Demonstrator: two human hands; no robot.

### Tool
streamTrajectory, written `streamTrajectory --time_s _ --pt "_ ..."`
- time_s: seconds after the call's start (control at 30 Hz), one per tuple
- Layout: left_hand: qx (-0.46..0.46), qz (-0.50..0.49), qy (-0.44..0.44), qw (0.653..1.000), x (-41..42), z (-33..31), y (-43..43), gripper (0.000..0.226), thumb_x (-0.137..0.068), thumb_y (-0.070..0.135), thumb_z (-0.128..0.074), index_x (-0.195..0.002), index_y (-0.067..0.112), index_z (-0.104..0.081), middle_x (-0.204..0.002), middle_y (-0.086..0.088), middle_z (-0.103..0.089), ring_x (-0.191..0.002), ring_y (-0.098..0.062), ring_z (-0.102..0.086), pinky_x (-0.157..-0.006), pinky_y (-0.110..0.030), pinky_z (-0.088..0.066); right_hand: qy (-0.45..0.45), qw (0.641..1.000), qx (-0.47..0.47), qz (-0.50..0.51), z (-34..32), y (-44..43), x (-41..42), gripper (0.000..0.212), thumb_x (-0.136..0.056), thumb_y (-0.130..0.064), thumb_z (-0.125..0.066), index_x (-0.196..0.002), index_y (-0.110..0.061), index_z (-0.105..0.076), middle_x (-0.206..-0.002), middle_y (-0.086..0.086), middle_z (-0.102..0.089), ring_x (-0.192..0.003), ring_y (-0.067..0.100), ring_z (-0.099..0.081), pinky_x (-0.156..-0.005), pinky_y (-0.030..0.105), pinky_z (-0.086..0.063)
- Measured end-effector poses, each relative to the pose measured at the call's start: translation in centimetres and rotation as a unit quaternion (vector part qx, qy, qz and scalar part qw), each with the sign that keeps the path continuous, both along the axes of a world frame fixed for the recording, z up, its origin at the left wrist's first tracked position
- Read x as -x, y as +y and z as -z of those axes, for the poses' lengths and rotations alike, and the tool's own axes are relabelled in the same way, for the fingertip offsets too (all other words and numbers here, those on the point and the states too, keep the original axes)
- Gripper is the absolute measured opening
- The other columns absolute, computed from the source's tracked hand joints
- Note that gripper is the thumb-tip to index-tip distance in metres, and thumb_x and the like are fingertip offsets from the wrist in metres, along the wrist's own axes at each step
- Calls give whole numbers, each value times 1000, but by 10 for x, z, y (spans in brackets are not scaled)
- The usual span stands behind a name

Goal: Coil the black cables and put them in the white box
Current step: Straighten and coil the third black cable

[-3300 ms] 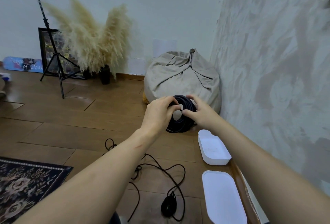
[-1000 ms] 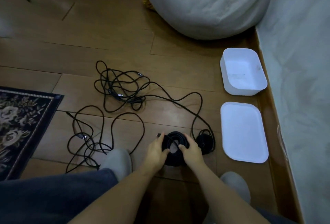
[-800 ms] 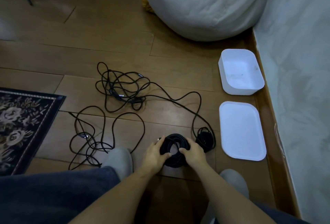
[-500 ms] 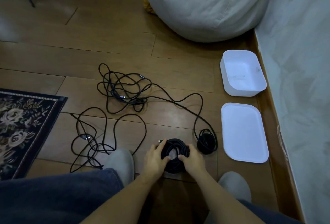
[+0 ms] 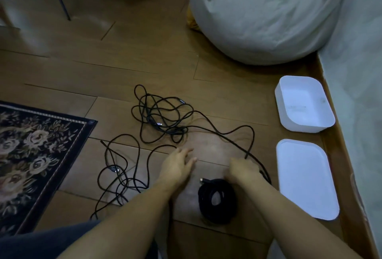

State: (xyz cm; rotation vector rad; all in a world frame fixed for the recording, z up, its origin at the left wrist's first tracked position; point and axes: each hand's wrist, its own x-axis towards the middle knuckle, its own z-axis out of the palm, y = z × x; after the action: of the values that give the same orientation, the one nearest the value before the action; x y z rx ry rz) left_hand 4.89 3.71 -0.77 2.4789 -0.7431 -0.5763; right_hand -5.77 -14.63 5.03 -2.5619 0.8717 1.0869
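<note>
Black coil [image 5: 227, 200] x1, white box [image 5: 305, 128] x1; L grip [image 5: 178, 165] spread, R grip [image 5: 244, 169] unclear.

Coil [image 5: 225, 215] lies left of lid [image 5: 306, 178], box [image 5: 303, 127] beyond.

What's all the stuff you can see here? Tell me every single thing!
coiled cable: one, black, on the floor between the forearms
loose cables: tangle, number unclear, black, mid-floor
white box: one, white, open and empty, beside the right wall
lid: one, white, flat on the floor, nearer than the box
bean bag: one, grey, far side
rug: one, dark floral, left
trouser leg: one, dark, bottom left
left grip: one bare hand, fingers straight, above the floor
right grip: one bare hand, curled round a loose cable
</note>
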Motion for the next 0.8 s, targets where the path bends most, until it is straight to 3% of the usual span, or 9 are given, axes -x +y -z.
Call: streamTrajectory --time_s 0.1,0.2,0.27,0.37,0.47,0.57,0.67,0.8 --pt "3 16 -72 997 -34 -3 -14 41 -99 36 -58 -139 26 -56 -123 -1 -59 -113 -23 -59 -92 -40 -52 -140 989 15 -39 -1 -19 -32 26 -98 -31 -54 -116 -15 -64 -118 13 -66 -108 35 -62 -78 35 -47" --pt "-15 69 -114 991 -61 -3 -36 44 -99 30 -56 -142 28 -51 -127 0 -54 -116 -24 -53 -93 -42 -51 -260 962 18 -81 14 -34 -61 33 -97 -28 -53 -128 -19 -57 -125 9 -60 -115 33 -56 -84 39 -49" --pt "-42 106 -131 985 -74 1 -52 47 -100 32 -55 -146 31 -47 -134 0 -51 -123 -23 -49 -100 -41 -48 -249 963 40 -97 27 -38 -78 41 -96 -29 -56 -135 -18 -48 -132 7 -53 -122 30 -47 -89 41 -47" --pt "-97 125 -145 977 -86 17 -70 48 -104 35 -49 -152 33 -40 -148 -3 -46 -132 -25 -45 -108 -41 -44 -153 981 99 -60 56 -52 -92 55 -92 -39 -63 -137 -17 -40 -135 11 -52 -126 33 -43 -98 44 -42" --pt "-145 122 -125 974 -99 36 -75 53 -103 33 -51 -154 34 -35 -151 -3 -41 -132 -26 -43 -107 -41 -44 -117 985 112 -50 75 -75 -94 42 -95 -39 -59 -129 -18 -47 -130 11 -59 -125 34 -44 -100 46 -39" --pt "-166 133 -124 969 -107 47 -73 52 -103 33 -49 -153 32 -37 -149 -3 -42 -129 -25 -44 -104 -40 -46 -127 983 88 -99 77 -94 -94 23 -99 -31 -53 -116 -19 -59 -117 13 -66 -115 35 -54 -93 43 -45" --pt "-155 122 -111 974 -107 45 -75 55 -103 32 -50 -155 30 -34 -150 -3 -42 -130 -26 -44 -105 -40 -45 -169 984 24 -54 59 -107 -98 19 -99 -32 -48 -109 -18 -57 -110 16 -67 -101 38 -62 -83 43 -53" --pt "-135 73 -69 986 -109 26 -77 48 -103 34 -51 -149 29 -41 -140 -2 -48 -123 -25 -51 -101 -40 -48 -212 975 -51 -35 5 -118 -108 14 -98 -34 -53 -103 -21 -55 -106 11 -65 -95 35 -61 -75 36 -46"
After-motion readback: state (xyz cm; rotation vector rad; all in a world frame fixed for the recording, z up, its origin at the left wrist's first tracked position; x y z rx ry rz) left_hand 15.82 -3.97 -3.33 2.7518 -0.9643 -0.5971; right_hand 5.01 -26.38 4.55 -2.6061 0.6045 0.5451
